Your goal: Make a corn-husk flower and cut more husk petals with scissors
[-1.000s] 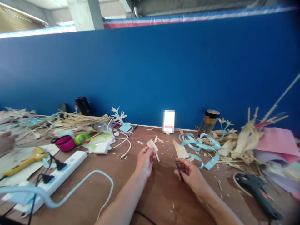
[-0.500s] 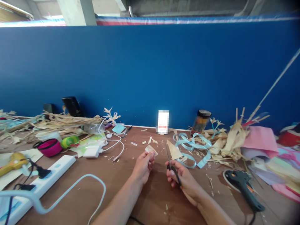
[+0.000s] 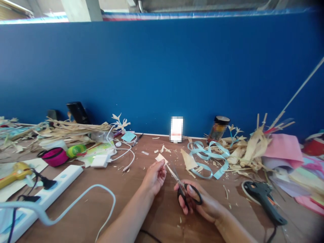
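My left hand [image 3: 155, 176] pinches a small pale piece of dried husk [image 3: 161, 158] between thumb and fingers, low over the table. In my right hand [image 3: 196, 199] is a pair of scissors [image 3: 182, 185] with black handles, fingers through the loops. The blades are spread and point up and left, one tip close to the edge of the husk piece; whether it touches I cannot tell. Behind the scissors lies a larger cut piece of husk [image 3: 188, 160] on the table. Small pale scraps [image 3: 162, 149] are scattered beyond my left hand.
Light blue ribbon [image 3: 207, 152] curls at the right, beside husk bundles [image 3: 249, 152] and a dark glue gun [image 3: 264, 200]. A white power strip [image 3: 60, 184] with cables fills the left, near a pink pouch [image 3: 53, 157]. A blue partition [image 3: 152, 74] stands behind.
The scissors have gone from closed and upright to spread, their blades turned left toward the husk piece. My left hand still pinches that piece, now tilted differently.
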### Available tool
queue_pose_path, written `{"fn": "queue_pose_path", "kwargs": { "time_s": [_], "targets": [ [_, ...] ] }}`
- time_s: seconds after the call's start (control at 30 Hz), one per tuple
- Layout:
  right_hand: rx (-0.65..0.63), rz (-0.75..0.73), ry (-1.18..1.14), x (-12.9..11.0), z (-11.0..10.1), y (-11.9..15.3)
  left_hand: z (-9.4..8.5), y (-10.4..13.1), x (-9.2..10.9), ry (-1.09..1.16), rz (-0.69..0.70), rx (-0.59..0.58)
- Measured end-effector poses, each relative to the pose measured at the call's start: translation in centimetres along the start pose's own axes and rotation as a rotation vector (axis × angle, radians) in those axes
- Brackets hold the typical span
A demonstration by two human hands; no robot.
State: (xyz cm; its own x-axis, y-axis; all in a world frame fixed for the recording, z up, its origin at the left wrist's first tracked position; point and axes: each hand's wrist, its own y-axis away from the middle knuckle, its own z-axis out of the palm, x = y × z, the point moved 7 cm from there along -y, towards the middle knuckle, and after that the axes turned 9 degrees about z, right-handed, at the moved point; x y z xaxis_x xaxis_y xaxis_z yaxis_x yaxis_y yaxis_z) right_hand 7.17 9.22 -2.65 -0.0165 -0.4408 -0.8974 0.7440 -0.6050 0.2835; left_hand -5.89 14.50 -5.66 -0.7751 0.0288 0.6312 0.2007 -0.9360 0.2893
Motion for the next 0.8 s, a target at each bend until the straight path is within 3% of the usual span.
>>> {"fn": "queue_pose_path", "kwargs": {
  "time_s": [0.8],
  "targets": [
    [0.017,0.001,-0.007,-0.03,-0.45,0.00,0.55,0.32,-0.05,0.018,-0.022,-0.053]
  ]
}}
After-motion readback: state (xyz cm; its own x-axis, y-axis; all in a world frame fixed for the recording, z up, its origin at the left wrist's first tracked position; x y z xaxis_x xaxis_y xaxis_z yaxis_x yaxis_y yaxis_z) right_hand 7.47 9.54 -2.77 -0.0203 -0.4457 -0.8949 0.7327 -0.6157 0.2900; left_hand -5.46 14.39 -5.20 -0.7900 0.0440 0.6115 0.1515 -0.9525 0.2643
